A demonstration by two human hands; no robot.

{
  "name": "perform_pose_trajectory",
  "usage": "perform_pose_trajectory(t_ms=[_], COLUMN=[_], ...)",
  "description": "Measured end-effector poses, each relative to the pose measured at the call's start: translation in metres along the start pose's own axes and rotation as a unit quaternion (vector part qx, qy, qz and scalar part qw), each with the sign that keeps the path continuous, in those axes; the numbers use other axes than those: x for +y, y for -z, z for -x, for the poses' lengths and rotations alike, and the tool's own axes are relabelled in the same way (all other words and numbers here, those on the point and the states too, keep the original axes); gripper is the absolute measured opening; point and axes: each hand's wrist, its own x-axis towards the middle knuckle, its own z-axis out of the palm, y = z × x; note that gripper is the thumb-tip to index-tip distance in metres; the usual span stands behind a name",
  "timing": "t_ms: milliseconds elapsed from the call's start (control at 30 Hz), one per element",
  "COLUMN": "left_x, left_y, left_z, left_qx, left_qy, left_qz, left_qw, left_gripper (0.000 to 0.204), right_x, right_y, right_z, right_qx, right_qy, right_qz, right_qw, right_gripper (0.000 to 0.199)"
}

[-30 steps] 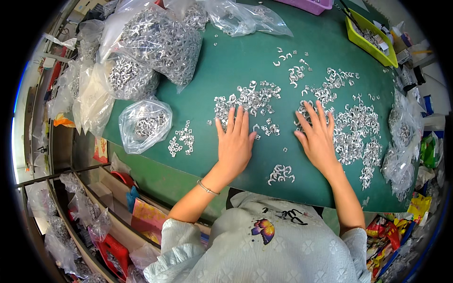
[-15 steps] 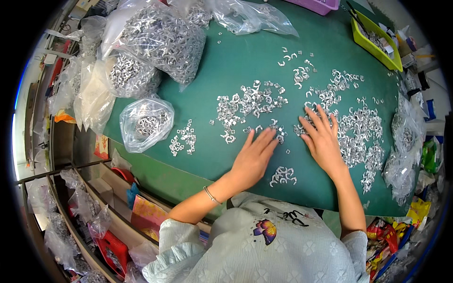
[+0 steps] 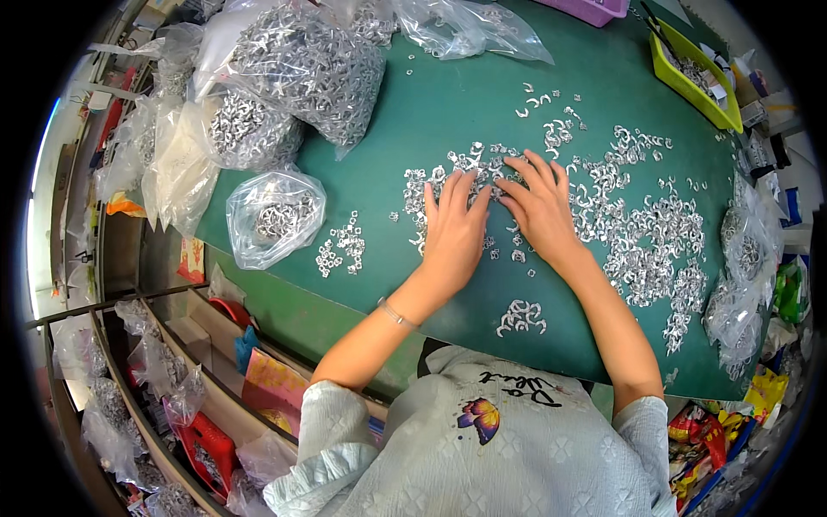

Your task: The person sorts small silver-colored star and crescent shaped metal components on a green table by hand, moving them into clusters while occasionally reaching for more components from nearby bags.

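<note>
My left hand (image 3: 455,222) lies on the middle pile of small silvery metal pieces (image 3: 472,157), its fingers spread and pointing away from me. Across from it, my right hand (image 3: 544,211) reaches over the right side of that pile with fingers apart and slightly bent. The two hands' fingertips come close together, and part of the pile is hidden under them. A larger spread of curved metal pieces (image 3: 659,246) lies to the right of my right hand. Nearer to me is a small group of C-shaped pieces (image 3: 521,319); another small group (image 3: 343,247) sits left of my left hand.
An open clear bag of metal pieces (image 3: 280,217) stands at the table's left. Behind it are big full bags (image 3: 310,73). A yellow-green tray (image 3: 698,82) and a purple bin (image 3: 594,10) are at the back. Plastic bags (image 3: 741,258) line the right edge.
Both hands have moved away from me onto the middle pile. My right hand has also shifted left, off the edge of the right-hand spread, and now nearly meets my left.
</note>
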Motion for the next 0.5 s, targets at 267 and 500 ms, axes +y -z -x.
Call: perform_pose_trajectory(t_ms=[267,500], left_x=[-0.020,0.004], left_y=[-0.012,0.010], left_z=[-0.014,0.036], left_qx=[0.080,0.009], left_qy=[-0.027,0.022], left_qz=[0.044,0.131], left_qw=[0.995,0.991], left_gripper=[0.019,0.018], right_x=[-0.003,-0.024], right_y=[0.039,0.073], right_z=[0.039,0.072], right_qx=[0.015,-0.164], right_qy=[-0.057,-0.042], right_qz=[-0.002,-0.083], right_qw=[0.998,0.982], right_gripper=[0.013,0.015])
